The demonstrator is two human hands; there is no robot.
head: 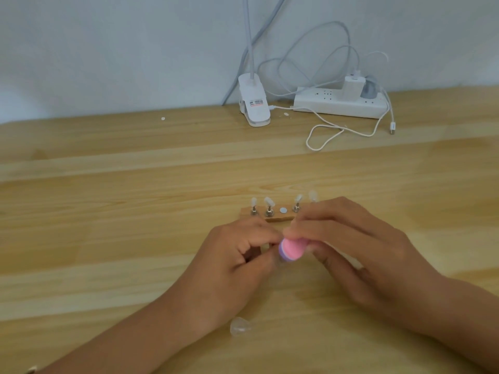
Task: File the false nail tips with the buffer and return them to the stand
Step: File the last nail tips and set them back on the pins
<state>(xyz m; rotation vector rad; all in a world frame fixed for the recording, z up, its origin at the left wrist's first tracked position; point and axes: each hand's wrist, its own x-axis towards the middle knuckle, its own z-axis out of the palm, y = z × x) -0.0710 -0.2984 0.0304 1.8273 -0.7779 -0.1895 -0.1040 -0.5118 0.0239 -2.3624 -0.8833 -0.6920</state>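
White clip-on lamp base (253, 114), at the back of the tabletop (108, 184), carries a small printed label (256, 101); its dark lines and red mark are too small and blurred to read. Nothing else shows legible lettering.

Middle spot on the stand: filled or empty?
Empty: only a bare white disc shows on the stand; tips stand either side.

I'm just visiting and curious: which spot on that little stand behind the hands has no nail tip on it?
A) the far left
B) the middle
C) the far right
B: the middle of the stand shows only a bare white disc, while nail tips stand on holders to both sides of it.
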